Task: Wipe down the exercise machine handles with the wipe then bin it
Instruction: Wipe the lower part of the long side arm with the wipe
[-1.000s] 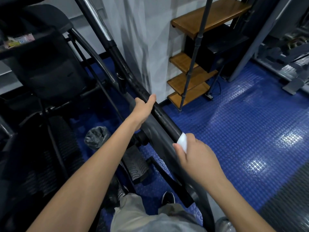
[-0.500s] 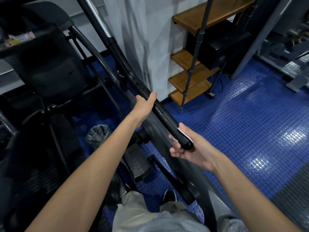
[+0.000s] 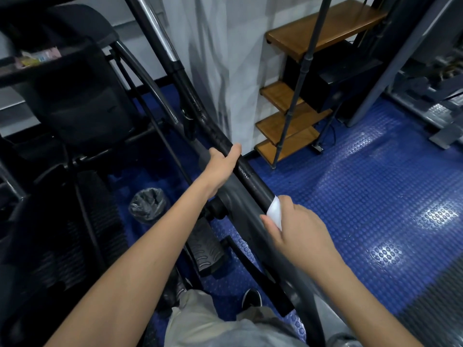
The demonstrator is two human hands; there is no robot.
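Left hand: our left hand [image 3: 221,162] grips the black handle [image 3: 246,172] of the exercise machine partway up its slope, fingers curled over the far side and thumb lying along the top.
Right hand: our right hand [image 3: 299,231] closes round the lower end of the same handle, fingers wrapped over it and pinning the wipe against the bar.
Wipe: the white wipe [image 3: 275,212] is folded round the handle's lower end; a band of it shows just above our knuckles, the rest hidden under the hand.
Handle: the bar runs from upper left, where it meets a chrome tube [image 3: 150,26], down to lower right between our two hands, which sit apart on it.
Bin: a small bin lined with a grey bag [image 3: 147,205] stands on the blue studded floor [image 3: 363,196] beneath our left forearm, beside the machine's ribbed pedal [image 3: 205,249].
Surroundings: wooden shelves [image 3: 288,126] on a dark frame stand against the white wall beyond the handle; a black shoe [image 3: 251,298] and pale trousers show at the bottom edge.
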